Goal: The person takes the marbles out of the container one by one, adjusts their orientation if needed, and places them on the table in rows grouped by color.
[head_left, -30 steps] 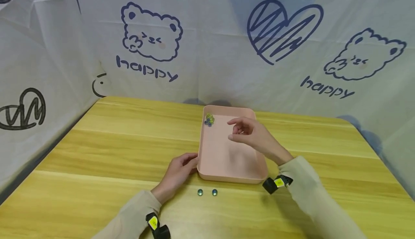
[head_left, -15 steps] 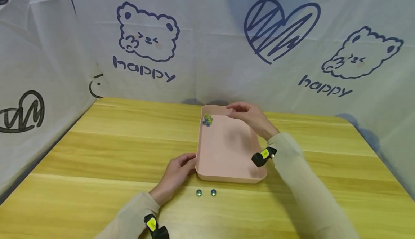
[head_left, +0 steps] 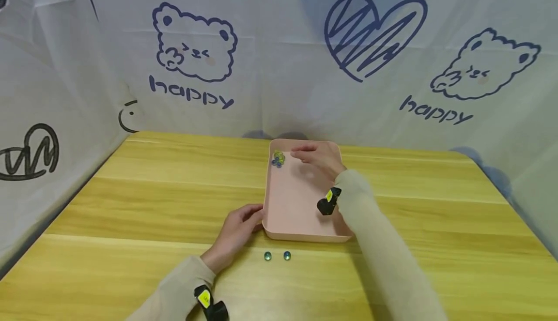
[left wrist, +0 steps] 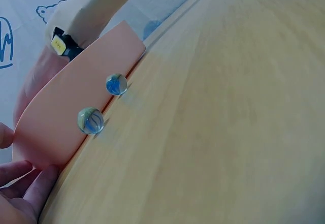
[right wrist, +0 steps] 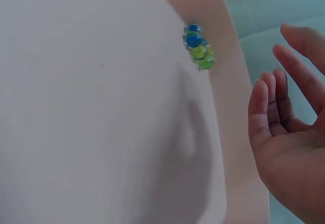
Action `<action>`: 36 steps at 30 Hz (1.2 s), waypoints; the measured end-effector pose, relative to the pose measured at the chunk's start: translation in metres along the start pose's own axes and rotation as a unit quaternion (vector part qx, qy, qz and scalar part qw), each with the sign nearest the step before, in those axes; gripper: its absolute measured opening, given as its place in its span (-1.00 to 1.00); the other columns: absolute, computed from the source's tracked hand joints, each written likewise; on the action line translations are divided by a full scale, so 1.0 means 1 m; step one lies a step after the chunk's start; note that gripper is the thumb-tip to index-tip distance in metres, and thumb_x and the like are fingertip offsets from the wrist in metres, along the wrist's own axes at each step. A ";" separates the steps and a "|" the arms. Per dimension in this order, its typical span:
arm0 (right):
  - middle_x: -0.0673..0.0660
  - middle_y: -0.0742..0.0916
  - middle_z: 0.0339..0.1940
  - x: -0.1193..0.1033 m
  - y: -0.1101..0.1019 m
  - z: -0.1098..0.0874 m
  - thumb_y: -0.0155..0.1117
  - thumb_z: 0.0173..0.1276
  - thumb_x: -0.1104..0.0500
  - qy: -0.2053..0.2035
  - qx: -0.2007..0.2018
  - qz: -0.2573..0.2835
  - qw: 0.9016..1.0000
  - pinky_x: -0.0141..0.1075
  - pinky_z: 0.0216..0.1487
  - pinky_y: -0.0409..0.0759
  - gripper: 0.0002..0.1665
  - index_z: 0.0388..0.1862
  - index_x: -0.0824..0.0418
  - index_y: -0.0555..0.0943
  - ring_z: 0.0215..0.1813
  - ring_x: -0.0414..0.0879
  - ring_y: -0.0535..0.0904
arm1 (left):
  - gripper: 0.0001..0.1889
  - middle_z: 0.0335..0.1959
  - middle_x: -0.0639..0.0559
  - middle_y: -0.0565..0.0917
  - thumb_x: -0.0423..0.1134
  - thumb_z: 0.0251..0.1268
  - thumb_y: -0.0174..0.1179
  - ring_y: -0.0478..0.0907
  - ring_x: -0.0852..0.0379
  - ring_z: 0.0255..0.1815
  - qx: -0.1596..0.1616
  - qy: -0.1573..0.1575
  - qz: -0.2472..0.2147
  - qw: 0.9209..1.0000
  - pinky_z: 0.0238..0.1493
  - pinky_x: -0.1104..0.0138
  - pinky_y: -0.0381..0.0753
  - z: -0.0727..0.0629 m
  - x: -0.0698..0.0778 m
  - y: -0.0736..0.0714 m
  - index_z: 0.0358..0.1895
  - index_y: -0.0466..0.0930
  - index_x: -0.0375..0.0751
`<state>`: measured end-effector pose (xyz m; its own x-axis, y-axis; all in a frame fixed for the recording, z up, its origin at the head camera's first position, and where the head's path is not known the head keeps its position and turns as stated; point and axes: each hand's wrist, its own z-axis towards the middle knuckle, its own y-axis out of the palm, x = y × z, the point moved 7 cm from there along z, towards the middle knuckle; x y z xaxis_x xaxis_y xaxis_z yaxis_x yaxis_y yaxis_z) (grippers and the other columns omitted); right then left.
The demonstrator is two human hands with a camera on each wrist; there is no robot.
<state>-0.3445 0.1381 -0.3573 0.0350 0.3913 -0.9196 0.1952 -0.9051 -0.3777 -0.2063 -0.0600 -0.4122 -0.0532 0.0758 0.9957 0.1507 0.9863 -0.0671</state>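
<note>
A shallow pink tray (head_left: 287,205) lies on the wooden table. My left hand (head_left: 233,234) rests at its front left corner, with fingertips (left wrist: 43,181) touching the outer wall. Over the tray's far part hovers my right hand (head_left: 320,159), loosely bent, nothing visible between the fingers (right wrist: 259,99). Several yellow-green and blue glass marbles (head_left: 278,159) sit bunched in the far left corner, left of the right hand; the right wrist view shows this cluster (right wrist: 199,49) against the wall. In front of the tray lie two clear swirled marbles, a left one (head_left: 268,256) and a right one (head_left: 286,255).
The wooden table (head_left: 152,205) extends to both sides of the tray. Behind it hangs a white cloth (head_left: 279,69) with bear and heart drawings, close to the tray's far wall. Dark wrist cameras (head_left: 329,202) sit over both sleeves.
My right hand moved from the tray's middle toward its far wall, then left toward the marble cluster. The left hand and both front marbles stayed in place; the view shifted slightly.
</note>
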 end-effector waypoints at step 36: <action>0.15 0.69 -0.02 0.021 0.039 0.025 0.29 0.36 0.21 0.031 -0.029 -0.008 0.999 -0.33 -0.07 0.58 -0.67 0.04 0.35 0.65 -0.17 -0.08 0.56 | -0.66 0.09 -0.31 0.56 -0.31 0.46 0.05 0.54 -0.10 0.08 0.003 -0.003 0.009 1.000 0.03 0.25 0.63 0.001 0.001 -0.004 0.13 0.50 -0.52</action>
<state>-0.3603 0.1068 -0.3944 0.0924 0.4164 -0.9045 0.2533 -0.8883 -0.3831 -0.2082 -0.0638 -0.4109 -0.0557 0.0935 0.9941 0.1463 0.9856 -0.0845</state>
